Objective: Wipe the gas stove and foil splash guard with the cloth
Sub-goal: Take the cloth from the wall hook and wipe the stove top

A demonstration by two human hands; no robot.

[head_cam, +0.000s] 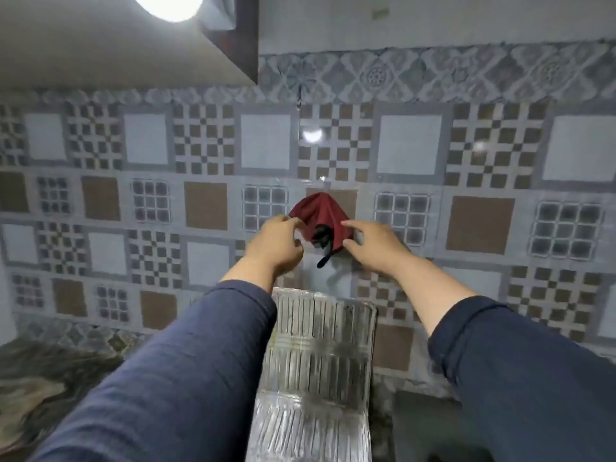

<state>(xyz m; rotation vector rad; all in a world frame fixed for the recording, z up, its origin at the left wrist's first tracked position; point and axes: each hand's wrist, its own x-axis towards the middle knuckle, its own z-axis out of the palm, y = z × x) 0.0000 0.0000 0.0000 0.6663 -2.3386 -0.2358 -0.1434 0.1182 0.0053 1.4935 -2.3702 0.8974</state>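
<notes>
A dark red cloth (320, 215) with a black strap hangs against the patterned tile wall at mid-frame. My left hand (276, 243) pinches the cloth's left edge with curled fingers. My right hand (370, 245) touches its right edge, fingers partly spread; whether it grips is unclear. Below the hands, the ribbed foil splash guard (320, 345) stands upright and runs down to the bottom edge. The stove itself is hidden; only a dark corner (426, 425) shows at the lower right.
A dark cabinet edge (246, 38) overhangs at the upper left, with a bright lamp (170, 5) above. A marbled dark countertop (50, 388) lies at the lower left. The tile wall (483, 195) fills the background.
</notes>
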